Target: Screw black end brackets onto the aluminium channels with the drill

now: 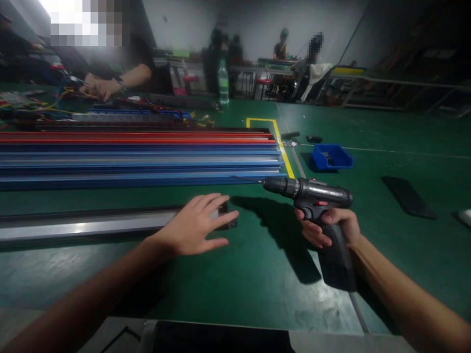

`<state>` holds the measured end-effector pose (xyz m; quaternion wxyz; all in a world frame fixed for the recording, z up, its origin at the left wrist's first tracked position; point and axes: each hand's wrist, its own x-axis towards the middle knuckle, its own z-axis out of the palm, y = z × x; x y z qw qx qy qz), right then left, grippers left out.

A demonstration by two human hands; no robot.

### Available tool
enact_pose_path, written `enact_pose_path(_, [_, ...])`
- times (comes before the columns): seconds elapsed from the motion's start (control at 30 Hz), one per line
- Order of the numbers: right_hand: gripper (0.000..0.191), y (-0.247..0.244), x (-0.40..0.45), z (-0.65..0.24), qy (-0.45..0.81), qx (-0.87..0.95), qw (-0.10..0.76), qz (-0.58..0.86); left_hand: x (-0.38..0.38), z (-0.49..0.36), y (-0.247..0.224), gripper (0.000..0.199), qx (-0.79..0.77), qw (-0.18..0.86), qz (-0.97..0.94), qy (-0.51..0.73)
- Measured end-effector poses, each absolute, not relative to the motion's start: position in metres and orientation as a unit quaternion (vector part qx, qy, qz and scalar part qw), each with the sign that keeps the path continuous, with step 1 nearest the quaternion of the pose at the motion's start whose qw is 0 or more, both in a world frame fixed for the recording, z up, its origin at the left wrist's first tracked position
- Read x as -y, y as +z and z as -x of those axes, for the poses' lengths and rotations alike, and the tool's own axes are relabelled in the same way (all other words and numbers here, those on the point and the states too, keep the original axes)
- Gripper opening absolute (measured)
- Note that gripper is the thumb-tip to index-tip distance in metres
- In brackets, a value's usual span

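My right hand (pixel 331 228) is wrapped round the handle of a black cordless drill (pixel 324 193), whose thin bit points left above the green table (pixel 257 294). My left hand (pixel 200 223) has its fingers spread over the right end of a long metal profile (pixel 91 226) with a silver strip and dark edges; whether the palm touches it cannot be made out. Behind it lie several long blue profiles (pixel 147 171) and red ones (pixel 140 137), side by side, their right ends near a yellow tape outline (pixel 287 159). The drill casts a shadow on the table.
A blue bin (pixel 331 158) with small parts stands right of the profiles. Further right lies a flat black object (pixel 408 197). A clear bottle (pixel 223 83), wires and another person's hands (pixel 101 87) are at the back. Other people are in the background.
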<state>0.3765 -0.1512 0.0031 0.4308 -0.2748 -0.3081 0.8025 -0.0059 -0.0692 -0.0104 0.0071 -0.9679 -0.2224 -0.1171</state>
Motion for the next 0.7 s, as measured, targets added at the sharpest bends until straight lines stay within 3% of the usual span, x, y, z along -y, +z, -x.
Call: enact_pose_path(0.7, [0.039, -0.009, 0.140, -0.398, 0.844, 0.302, 0.297, 0.329, 0.070, -0.006, -0.021, 0.036, 0.218, 0.156, 0.958, -0.099])
